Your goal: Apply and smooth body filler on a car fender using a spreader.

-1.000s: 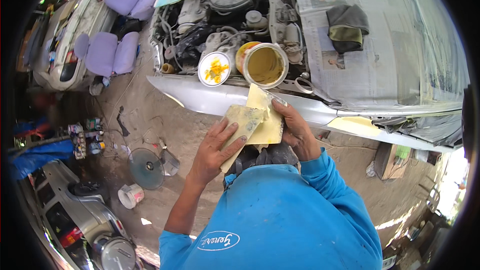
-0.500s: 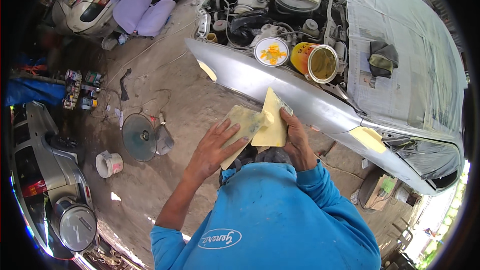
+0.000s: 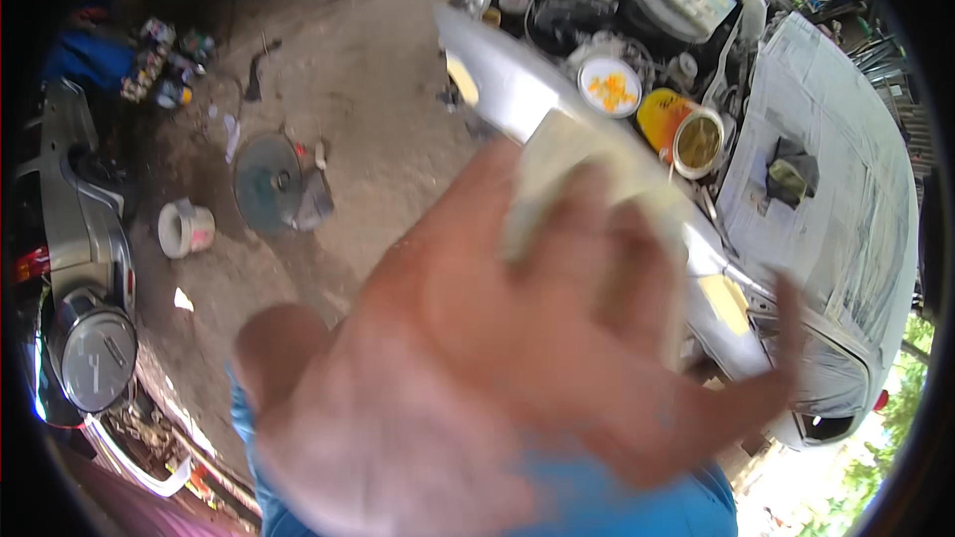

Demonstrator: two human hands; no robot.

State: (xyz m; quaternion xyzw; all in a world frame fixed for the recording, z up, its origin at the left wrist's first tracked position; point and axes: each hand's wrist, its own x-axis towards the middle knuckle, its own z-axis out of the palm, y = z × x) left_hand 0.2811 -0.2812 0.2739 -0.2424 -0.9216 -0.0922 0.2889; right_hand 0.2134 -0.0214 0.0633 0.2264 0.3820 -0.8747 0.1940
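Note:
My left hand point(image 3: 497, 338) is raised close in the middle, large and smeared by motion, its thumb out to the right. Its fingers lie over a pale greenish-yellow putty spreader point(image 3: 587, 144), which looks held in it. Behind the spreader is the silver car fender point(image 3: 507, 89), with patches of yellow putty point(image 3: 724, 303) on the bodywork. My right hand and the second plate are hidden. On the edge of the engine bay sit a white lid point(image 3: 610, 87) with orange-yellow paste and an open yellow-red can point(image 3: 699, 142) lying tilted.
Paper sheeting point(image 3: 826, 179) covers the windscreen, with a dark cloth point(image 3: 792, 171) on it. On the ground to the left are a round glass disc point(image 3: 267, 182), a white bucket point(image 3: 186, 229) and several small cans point(image 3: 154, 60). Another vehicle point(image 3: 85, 239) stands at far left.
My left hand has come up close to the camera with the spreader, away from the other plate. My right hand has gone out of sight. The view has shifted, moving the car rightward.

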